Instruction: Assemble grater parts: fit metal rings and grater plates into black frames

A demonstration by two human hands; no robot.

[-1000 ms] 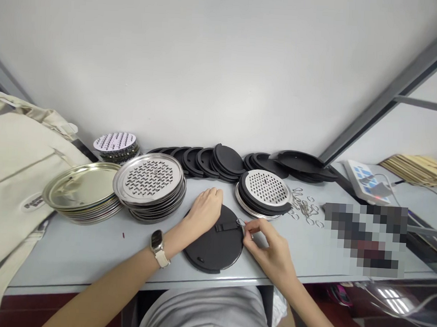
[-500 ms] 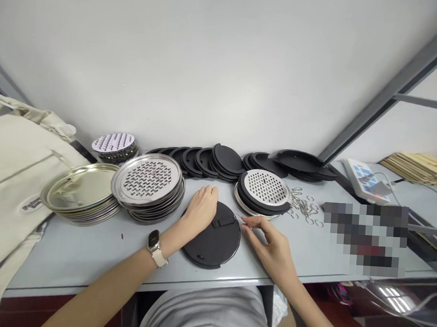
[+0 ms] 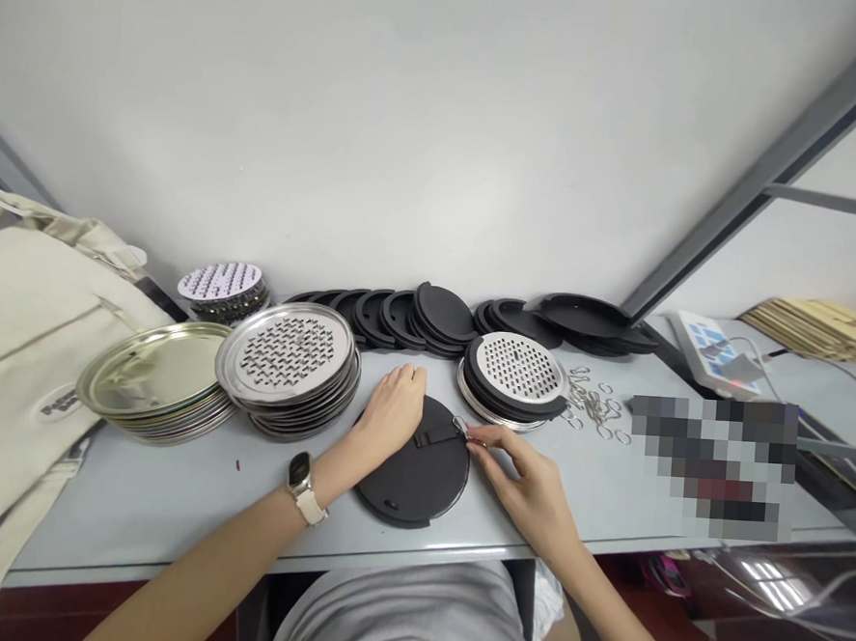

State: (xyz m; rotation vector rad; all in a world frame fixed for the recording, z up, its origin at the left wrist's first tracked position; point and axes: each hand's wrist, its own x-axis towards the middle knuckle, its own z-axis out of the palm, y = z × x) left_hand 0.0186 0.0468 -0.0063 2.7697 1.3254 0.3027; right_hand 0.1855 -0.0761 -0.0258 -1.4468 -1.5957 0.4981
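Note:
A black round disc (image 3: 410, 484) lies on the table in front of me, with a short dark strap-like piece (image 3: 434, 435) across its upper part. My left hand (image 3: 396, 406) is closed at the disc's upper left edge, fingers curled, their tips hidden. My right hand (image 3: 517, 466) pinches a small metal wire clip (image 3: 461, 425) between thumb and fingers at the disc's upper right edge. The clip's looped end reaches over the strap's outer end; whether it is hooked there I cannot tell.
Left stand a stack of metal grater plates (image 3: 288, 351) and shiny round lids (image 3: 156, 372), beside a cream bag (image 3: 28, 335). Black discs (image 3: 447, 312) line the wall. Right are a grater in a black holder (image 3: 519, 368), loose metal clips (image 3: 600, 408) and a pixelated patch.
My right hand has shifted slightly left with the wire clip, whose loop now sits closer over the strap's end. My left hand stays on the disc.

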